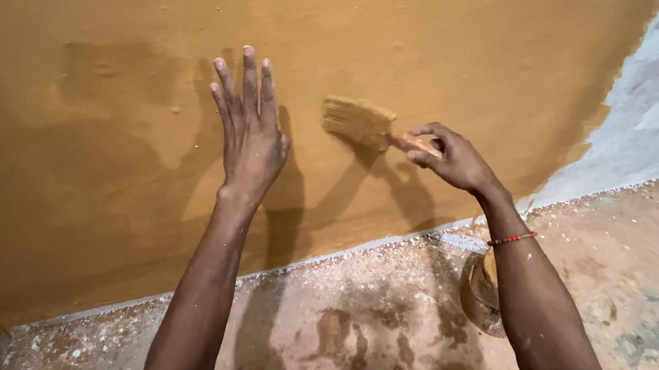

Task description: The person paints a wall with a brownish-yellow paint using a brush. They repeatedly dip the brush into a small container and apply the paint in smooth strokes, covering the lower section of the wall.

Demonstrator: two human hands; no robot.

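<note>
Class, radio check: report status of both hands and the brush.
Left hand open, flat against ochre wall. Right hand gripping paintbrush, bristles on wall. Nothing in the way.

bare forearms, red beaded bracelet (512, 238) on right wrist

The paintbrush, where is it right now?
The paintbrush is in the right hand, its bristles against the ochre wall, just right of the open left hand.

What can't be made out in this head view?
- Container on the floor: mostly hidden behind the right forearm; contents unclear.
- Brush handle: covered by the right hand.
- Left hand: palm faces the wall; contact cannot be told.
- Wall top: cut off by the frame edge.
</note>
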